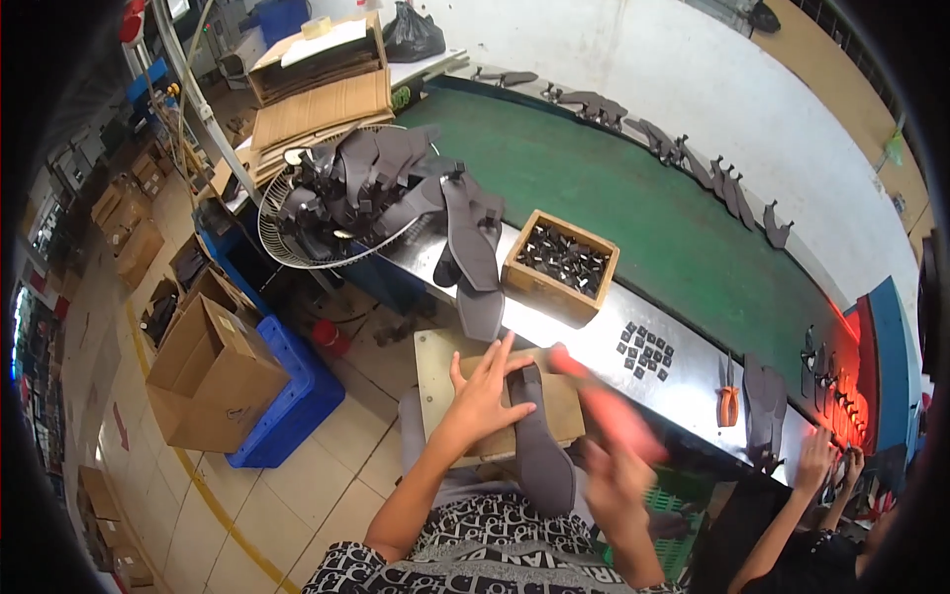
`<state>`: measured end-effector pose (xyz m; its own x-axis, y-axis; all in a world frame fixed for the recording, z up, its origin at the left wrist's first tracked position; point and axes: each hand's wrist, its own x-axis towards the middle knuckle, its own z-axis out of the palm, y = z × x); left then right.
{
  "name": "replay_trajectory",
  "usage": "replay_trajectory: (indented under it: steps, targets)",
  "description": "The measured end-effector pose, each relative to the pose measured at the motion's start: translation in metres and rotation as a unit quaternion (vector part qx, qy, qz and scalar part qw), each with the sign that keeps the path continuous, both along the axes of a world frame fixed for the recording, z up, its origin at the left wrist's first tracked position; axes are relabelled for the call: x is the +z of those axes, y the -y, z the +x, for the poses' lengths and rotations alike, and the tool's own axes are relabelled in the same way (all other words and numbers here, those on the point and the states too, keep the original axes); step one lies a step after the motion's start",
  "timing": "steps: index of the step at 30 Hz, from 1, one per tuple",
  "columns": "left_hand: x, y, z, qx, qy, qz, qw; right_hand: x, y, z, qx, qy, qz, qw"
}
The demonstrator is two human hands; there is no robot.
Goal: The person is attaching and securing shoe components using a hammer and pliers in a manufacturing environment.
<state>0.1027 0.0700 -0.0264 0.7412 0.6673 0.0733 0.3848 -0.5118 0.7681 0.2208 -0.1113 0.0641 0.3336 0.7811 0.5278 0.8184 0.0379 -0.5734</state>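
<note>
The left hand (485,399), fingers spread, rests on 1 dark-grey shoe insole (544,457) over a pale board (435,371); the right hand (616,487) grasps a blurred red tool (612,408) beside it. Beyond stands a wooden box (546,298) of small black pieces (562,259).

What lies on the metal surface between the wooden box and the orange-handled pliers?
In the head view, a cluster of small black squarish pieces lies between the wooden box and the pliers.
</note>
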Motion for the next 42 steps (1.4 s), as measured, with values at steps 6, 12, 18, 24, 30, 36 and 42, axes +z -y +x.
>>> replay_trajectory:
  steps: [6,12,18,24,30,36,42]
  targets:
    - [-0.027,-0.001,-0.002,0.033,0.079,0.2,0.976,0.0,0.001,0.018,-0.052,-0.155,-0.062,0.985]
    - [0.072,0.036,-0.041,-0.12,0.238,0.022,0.964,-0.006,-0.016,0.034,-0.012,-0.025,-0.032,0.999]
    - [0.099,0.066,-0.06,-0.152,0.227,-0.197,0.942,-0.058,-0.028,0.032,0.062,0.221,-0.175,0.957]
    - [0.096,0.075,-0.06,-0.157,0.205,-0.293,0.92,-0.007,-0.028,0.017,0.344,-0.354,-0.047,0.868]
    - [0.107,0.081,-0.058,-0.186,0.196,-0.36,0.893,0.001,-0.028,0.014,0.428,-0.47,-0.072,0.769]
    - [0.102,0.086,-0.049,-0.262,0.197,-0.376,0.867,-0.003,-0.028,0.029,0.485,-0.386,-0.026,0.784]
    - [0.105,0.097,-0.048,-0.381,0.182,-0.447,0.789,0.011,-0.023,0.03,0.654,-0.178,0.075,0.732]
